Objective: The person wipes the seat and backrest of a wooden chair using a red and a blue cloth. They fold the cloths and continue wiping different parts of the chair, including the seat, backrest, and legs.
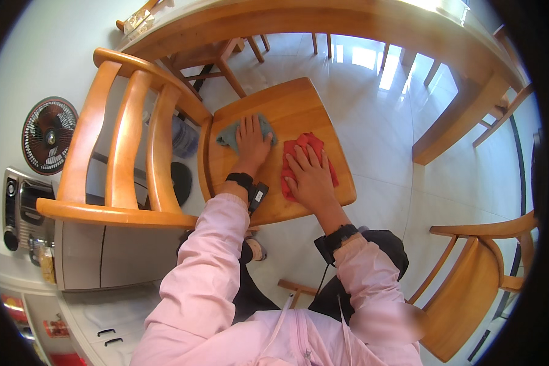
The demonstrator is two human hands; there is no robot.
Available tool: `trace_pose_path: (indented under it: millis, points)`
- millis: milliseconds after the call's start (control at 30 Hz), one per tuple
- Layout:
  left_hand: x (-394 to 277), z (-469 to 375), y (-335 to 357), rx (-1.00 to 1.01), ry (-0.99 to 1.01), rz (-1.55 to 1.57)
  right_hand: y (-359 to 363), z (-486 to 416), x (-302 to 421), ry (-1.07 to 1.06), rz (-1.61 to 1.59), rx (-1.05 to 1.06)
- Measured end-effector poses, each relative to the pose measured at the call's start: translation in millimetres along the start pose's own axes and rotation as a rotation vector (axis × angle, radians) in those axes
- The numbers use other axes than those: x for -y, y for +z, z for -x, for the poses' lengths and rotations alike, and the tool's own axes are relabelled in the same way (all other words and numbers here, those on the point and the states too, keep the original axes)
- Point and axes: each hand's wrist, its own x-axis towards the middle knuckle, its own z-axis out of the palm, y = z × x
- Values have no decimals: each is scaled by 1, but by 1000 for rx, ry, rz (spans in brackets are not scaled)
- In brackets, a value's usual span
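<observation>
My left hand holds a crumpled grey-green cloth down against the wooden seat of a chair, near its backrest. A red cloth lies folded on the front part of the same seat. Over it my right hand is spread, palm down, gripping it against the wood. The two cloths are a short way apart. Parts of both are hidden under my hands. On each wrist sits a black strap with a small device.
The slatted chair backrest rises on the left. Beyond the seat stands a wooden table with a thick leg. Another wooden chair is at lower right. A round fan and a cabinet line the left side.
</observation>
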Motion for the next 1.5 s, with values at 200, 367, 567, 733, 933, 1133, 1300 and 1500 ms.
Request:
trace_pose_path:
  millis: [200, 367, 567, 733, 933, 1133, 1300, 1500]
  points:
    - [9, -40, 18, -53, -13, -65, -3, 0, 3, 12, 28, 28]
    - [20, -72, 29, -76, -7, -119, -1, -2, 2, 12, 19, 38]
    - [26, -102, 37, -32, -60, -154, 0, -3, 0, 7, -5, 20]
    - [28, -111, 32, 43, -89, -101, -2, -2, 1, -9, -29, -33]
    - [19, -71, 11, 47, 81, -95, -1, -1, 0, -2, -4, -8]
    - [-19, 24, -17, 16, 169, -22, 3, 1, -1, -8, 12, -25]
    - [-37, 87, -47, 55, 188, 8, 6, 3, -3, -28, 12, -37]
    - [-31, 132, -74, 152, 252, 7, 7, 19, 3, -5, 73, -73]
